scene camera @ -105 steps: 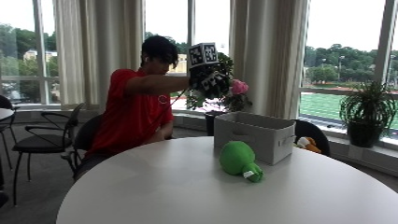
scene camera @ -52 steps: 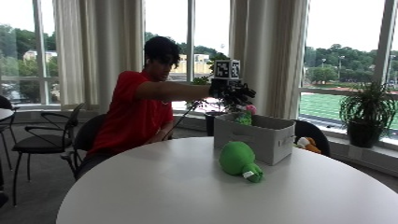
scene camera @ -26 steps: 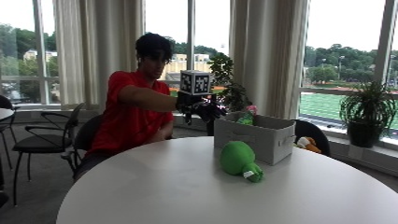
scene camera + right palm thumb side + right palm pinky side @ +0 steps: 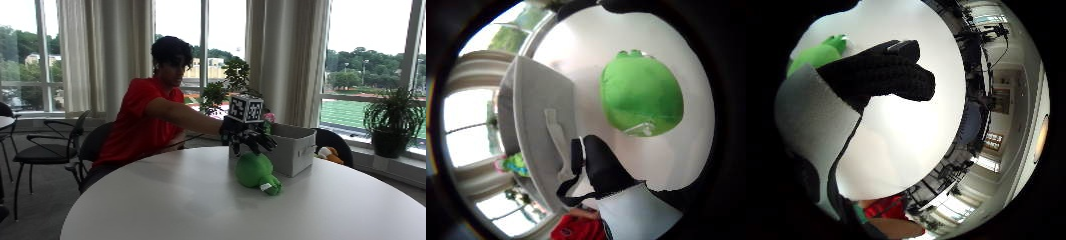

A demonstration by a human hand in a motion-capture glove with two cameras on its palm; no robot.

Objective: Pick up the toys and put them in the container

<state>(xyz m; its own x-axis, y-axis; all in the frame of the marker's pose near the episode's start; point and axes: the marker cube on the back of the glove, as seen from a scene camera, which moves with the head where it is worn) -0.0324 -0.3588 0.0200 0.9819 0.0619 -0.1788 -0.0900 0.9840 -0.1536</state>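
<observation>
My black-gloved right hand [image 4: 247, 138] hovers with fingers [image 4: 896, 75] spread and holding nothing; right beneath them the round green plush toy [image 4: 256, 173] lies on the round white counter [image 4: 166, 205]. Just past my fingertips stands the grey fabric box [image 4: 291, 149], tall curtained windows [image 4: 373, 60] beyond.

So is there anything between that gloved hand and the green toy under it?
Nothing. In the outside view the gloved hand hovers just above the green toy, fingers spread, with only air between; the thumb side palm view shows the toy on bare table beside the box.
</observation>
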